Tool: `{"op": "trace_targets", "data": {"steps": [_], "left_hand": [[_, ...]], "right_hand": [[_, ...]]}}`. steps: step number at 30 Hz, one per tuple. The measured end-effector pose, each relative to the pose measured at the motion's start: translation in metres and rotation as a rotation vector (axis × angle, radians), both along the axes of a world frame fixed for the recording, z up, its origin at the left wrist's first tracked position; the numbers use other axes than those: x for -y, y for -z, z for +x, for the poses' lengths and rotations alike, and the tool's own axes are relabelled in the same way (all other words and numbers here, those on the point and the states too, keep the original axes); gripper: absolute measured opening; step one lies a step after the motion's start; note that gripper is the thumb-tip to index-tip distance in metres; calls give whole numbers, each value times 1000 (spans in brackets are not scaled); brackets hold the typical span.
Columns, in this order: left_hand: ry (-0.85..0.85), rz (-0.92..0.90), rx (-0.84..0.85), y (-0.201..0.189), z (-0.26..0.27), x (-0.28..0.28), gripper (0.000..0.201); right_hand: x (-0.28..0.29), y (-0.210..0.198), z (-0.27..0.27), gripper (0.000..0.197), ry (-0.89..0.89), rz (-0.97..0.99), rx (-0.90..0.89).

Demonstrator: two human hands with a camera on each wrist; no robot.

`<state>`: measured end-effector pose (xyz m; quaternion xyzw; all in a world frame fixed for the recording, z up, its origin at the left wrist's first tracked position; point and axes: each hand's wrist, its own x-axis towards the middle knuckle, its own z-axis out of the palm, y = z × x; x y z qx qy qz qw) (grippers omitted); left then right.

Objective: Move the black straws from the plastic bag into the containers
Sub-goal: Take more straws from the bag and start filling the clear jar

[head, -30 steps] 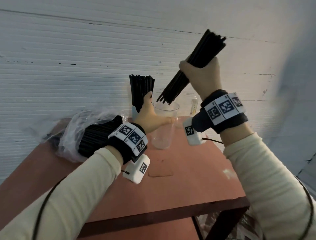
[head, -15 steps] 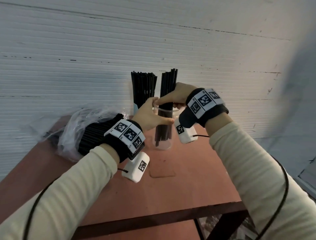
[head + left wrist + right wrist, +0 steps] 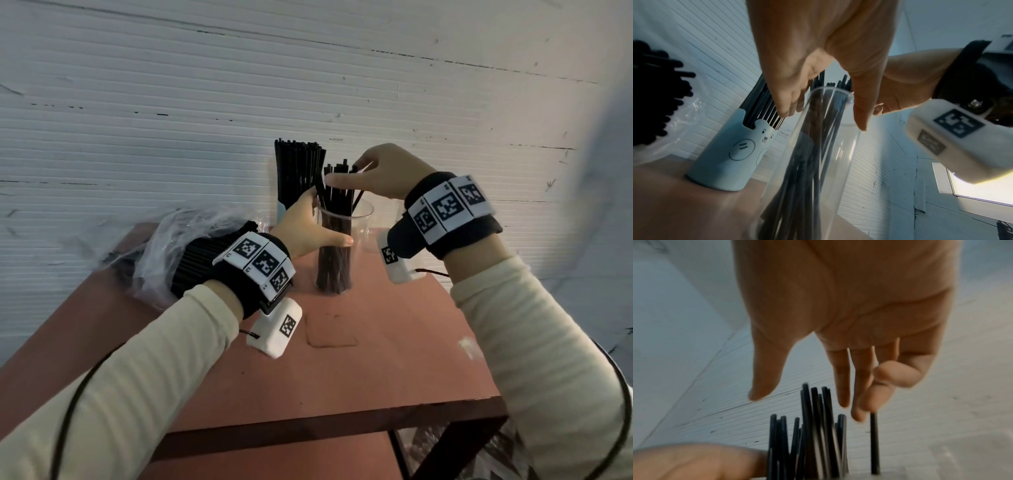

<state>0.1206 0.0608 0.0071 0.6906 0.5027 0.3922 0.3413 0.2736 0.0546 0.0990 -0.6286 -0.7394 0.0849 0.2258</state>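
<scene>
A clear plastic cup stands on the red-brown table, holding a loose bunch of black straws. My left hand grips the cup, thumb in front and fingers behind it. Just above the straw tops my right hand hovers with its fingers spread and hanging down. One fingertip touches the top of a lone straw. Behind the cup a pale blue bear container is packed with straws. The plastic bag with more black straws lies at the left.
A white ribbed wall runs close behind the table. The table's front edge and right edge are near my forearms. Bare tabletop lies in front of the cup.
My right hand lowered the bundle of straws into the clear cup, let it go and lifted to just above the straws. My left hand kept holding the cup.
</scene>
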Motion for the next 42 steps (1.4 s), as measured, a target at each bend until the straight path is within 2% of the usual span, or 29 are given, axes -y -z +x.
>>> {"op": "trace_targets", "data": {"steps": [2,4,7,10,14,17,20,22,24,28,31,34,37,40,42], "left_hand": [[-34,41,1,-3,-7,4,100],[-76,134,11,-7,-17,13,80],[-153,263,55,-14,-38,31,51],[-261,327,79,-20,-68,44,41],[-369,406,-33,-23,-117,59,34],[-380,317,-234,-15,-150,57,37],[-258,144,-395,-5,-169,54,46],[-204,127,-392,3,-176,54,44],[-196,124,-381,7,-182,54,44],[-251,145,-328,8,-188,50,49],[-272,177,-242,7,-190,50,43],[-328,194,-144,6,-193,50,38],[-380,222,-110,5,-192,51,41],[-358,248,-99,1,-191,52,40],[-346,246,-97,1,-190,51,41]], "right_hand": [[3,2,-5,64,-14,219,-63],[6,7,-16,42,-96,462,-184],[16,15,-40,17,-250,633,-311],[23,27,-66,7,-376,528,-355],[24,53,-101,11,-493,298,-283],[21,71,-126,19,-540,79,-80],[22,85,-144,37,-512,-60,221],[22,92,-150,52,-450,-115,330],[20,97,-152,59,-412,-169,363],[18,96,-155,37,-428,-109,133],[17,91,-160,26,-439,-18,-23],[14,89,-166,25,-467,6,99],[9,93,-174,35,-480,-40,199],[3,101,-182,49,-471,-105,274],[0,103,-185,51,-496,-108,305]]}}
